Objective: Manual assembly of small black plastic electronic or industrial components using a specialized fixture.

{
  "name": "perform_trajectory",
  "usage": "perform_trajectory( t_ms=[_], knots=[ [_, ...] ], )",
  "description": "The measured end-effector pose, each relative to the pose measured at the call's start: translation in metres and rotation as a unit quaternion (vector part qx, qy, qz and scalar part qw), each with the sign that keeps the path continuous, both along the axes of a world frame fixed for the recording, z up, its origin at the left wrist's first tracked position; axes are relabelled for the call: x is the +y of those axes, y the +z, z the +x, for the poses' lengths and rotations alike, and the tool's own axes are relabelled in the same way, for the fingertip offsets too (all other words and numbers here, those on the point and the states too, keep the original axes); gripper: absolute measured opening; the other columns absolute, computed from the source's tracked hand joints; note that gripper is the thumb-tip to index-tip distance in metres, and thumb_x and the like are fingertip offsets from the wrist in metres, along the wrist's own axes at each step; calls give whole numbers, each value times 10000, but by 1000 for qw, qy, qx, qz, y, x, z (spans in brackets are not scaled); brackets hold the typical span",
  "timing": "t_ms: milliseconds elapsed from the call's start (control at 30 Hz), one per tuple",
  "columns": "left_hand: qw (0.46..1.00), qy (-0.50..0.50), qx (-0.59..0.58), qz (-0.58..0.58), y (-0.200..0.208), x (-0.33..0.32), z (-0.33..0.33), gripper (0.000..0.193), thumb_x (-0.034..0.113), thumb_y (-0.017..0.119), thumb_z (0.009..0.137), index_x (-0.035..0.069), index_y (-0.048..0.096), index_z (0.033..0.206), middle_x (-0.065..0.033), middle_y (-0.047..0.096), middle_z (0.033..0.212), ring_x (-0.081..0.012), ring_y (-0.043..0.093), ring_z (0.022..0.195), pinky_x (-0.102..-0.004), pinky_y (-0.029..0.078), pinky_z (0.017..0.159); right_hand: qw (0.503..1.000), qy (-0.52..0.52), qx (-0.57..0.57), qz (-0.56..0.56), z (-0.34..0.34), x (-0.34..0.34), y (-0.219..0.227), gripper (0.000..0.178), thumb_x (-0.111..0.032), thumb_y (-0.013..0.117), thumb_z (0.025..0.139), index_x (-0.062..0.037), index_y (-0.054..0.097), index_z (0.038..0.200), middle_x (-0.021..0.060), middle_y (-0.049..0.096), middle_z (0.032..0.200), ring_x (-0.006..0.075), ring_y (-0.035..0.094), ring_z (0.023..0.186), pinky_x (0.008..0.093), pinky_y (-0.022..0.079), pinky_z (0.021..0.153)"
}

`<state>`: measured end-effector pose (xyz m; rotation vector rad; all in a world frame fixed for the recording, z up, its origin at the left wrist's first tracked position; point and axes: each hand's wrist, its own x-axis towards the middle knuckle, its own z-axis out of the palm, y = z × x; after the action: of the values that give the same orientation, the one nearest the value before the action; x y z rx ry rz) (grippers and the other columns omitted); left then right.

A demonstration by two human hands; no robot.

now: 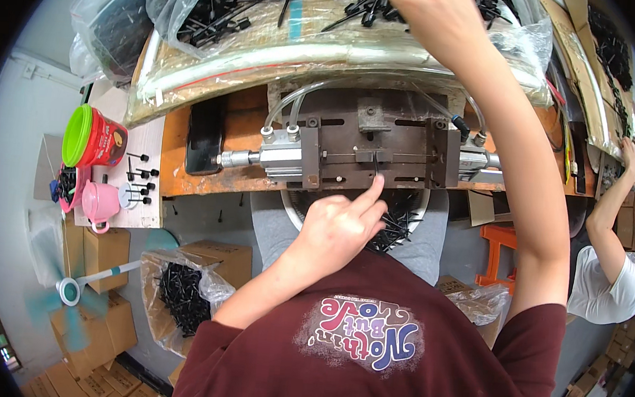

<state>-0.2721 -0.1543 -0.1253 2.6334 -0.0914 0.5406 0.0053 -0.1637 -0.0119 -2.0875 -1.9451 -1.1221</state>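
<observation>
My left hand [341,226] is at the front of a metal clamping fixture [370,139], its index finger stretched out and the other fingers partly curled. That fingertip meets the lower end of a thin black pin [377,164] standing at the small central block. Up at the far edge, my right hand [432,17] reaches over a pile of black stemmed parts [232,5] on a plastic-wrapped tray [329,54]. Its fingers look drawn together, but their tips are cut off by the picture's edge, so what they hold is hidden. Below the fixture, a round bin [427,207] in my lap contains similar parts.
Air cylinders [279,158] with clear hoses flank the fixture. A black phone [205,137], a red-and-green bucket [98,136] and a pink cup [101,202] stand left. A fan [68,291] and cartons [94,330] are lower left. Another person [610,274] works far right.
</observation>
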Motion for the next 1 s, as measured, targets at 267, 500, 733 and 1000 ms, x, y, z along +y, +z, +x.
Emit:
perform_trajectory(
  t_ms=[267, 500, 733, 1000],
  knots=[
    [997, -43, 38, -55, -2, 5, -31, 369, 261, 820, 752, 99, 705, 1063, -53, 661, 1292, -202, 655, 617, -297, 544, 585, 993, 0, 9, -117, 40, 51, -21, 77, -143, 628, 823, -95, 687, 836, 81, 639, 951, 252, 677, 888, 386, 539, 724],
    [997, -37, 5, -60, -7, 5, -31, 410, 240, 814, 763, 101, 702, 1132, -52, 696, 1220, -199, 667, 641, -293, 546, 598, 975, 1, 67, -210, 15, 57, -8, 106, -99, 670, 780, -38, 707, 858, 154, 681, 940, 321, 709, 843, 427, 575, 696],
    [997, -44, -6, -64, -1, 6, -29, 368, 200, 797, 783, 99, 707, 1125, -51, 718, 1155, -197, 681, 680, -292, 549, 616, 959, -50, 88, -265, 10, 60, -3, 138, -92, 682, 739, -7, 712, 844, 192, 709, 899, 369, 702, 867, 442, 574, 747],
    [996, -46, -34, -68, 0, 8, -30, 334, 183, 794, 789, 94, 719, 1101, -50, 735, 1101, -193, 695, 706, -287, 545, 612, 953, 20, 285, -98, 31, 41, 17, 272, -101, 740, 670, 34, 688, 900, 245, 678, 855, 407, 669, 864, 431, 542, 764]
  ],
)
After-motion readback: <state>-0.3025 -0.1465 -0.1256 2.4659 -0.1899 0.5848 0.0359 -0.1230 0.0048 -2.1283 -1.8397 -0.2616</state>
